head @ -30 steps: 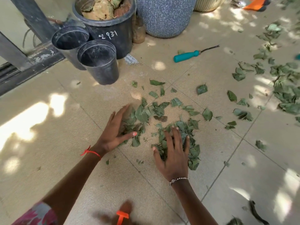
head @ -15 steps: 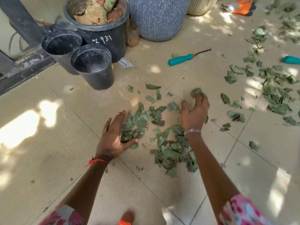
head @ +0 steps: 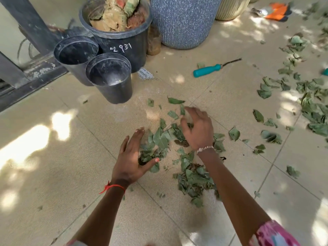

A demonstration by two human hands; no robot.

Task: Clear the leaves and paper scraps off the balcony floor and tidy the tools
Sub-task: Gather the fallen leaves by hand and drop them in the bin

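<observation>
Nearby, black pots [head: 113, 95], teal tool [head: 206, 70]

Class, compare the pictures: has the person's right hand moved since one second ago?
Yes. The right hand has left the near green leaf pile and gone farther out, toward the teal-handled metal tool.

Green leaves [head: 193, 180] lie in a loose heap on the tiled floor [head: 71, 174] at centre, with single ones strewn around it and a thicker spread along the right edge. A printed paper scrap [head: 145, 75] lies flat just beside the black pots [head: 110, 80]. A teal-handled tool [head: 206, 70] lies flat farther back, its thin dark shaft pointing right.
</observation>
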